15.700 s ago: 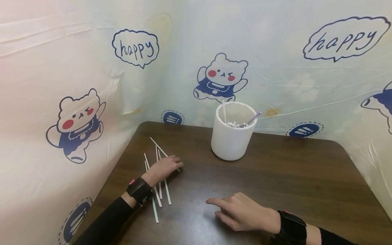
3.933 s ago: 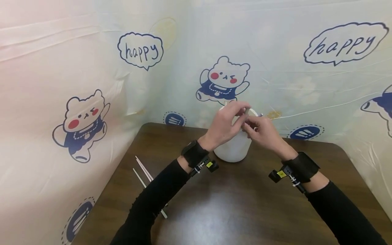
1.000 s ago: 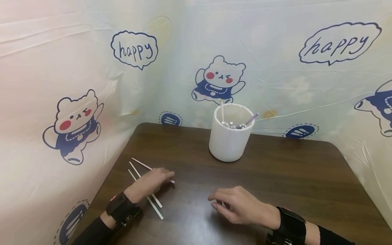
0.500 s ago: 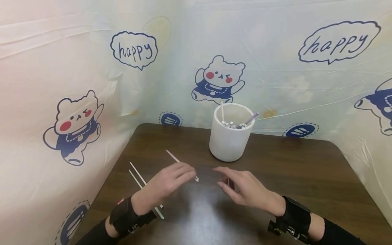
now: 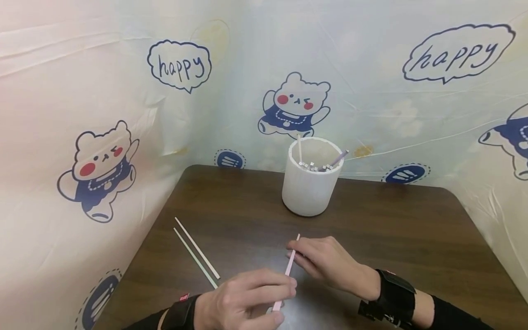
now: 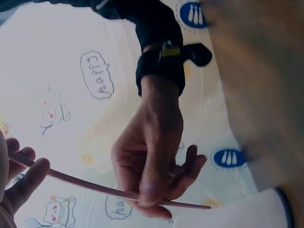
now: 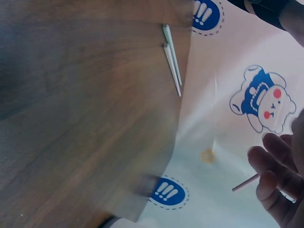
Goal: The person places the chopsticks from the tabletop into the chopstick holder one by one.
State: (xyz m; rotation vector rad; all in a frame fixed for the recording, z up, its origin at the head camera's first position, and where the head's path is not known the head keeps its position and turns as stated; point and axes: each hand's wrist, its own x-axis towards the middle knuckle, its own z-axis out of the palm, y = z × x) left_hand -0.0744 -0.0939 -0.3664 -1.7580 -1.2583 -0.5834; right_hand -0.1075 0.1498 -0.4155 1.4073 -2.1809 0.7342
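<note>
My left hand (image 5: 247,300), low in the middle of the head view, pinches the near end of a thin pink stick (image 5: 290,264). Close to the stick's far end, my right hand (image 5: 327,263) pinches it between thumb and fingers. The left wrist view shows the pink stick (image 6: 90,184) bowing slightly between the left fingers (image 6: 33,183) and the right hand (image 6: 152,156). Its tip pokes out past the right fingers (image 7: 266,187) in the right wrist view. To the left lie a white stick (image 5: 198,248) and a pale green stick (image 5: 195,258), side by side on the table.
A white round pot (image 5: 307,195) stands at the back middle of the brown table (image 5: 392,229). A purple stick (image 5: 340,158) and a pale stick (image 5: 300,149) lean above its rim, among several small white square ends. A printed curtain hangs behind and at both sides.
Over the last second, the left hand lifted the pink stick off the left group and brought it toward me; the right hand took its far end. Earlier, more sticks lay at left.
</note>
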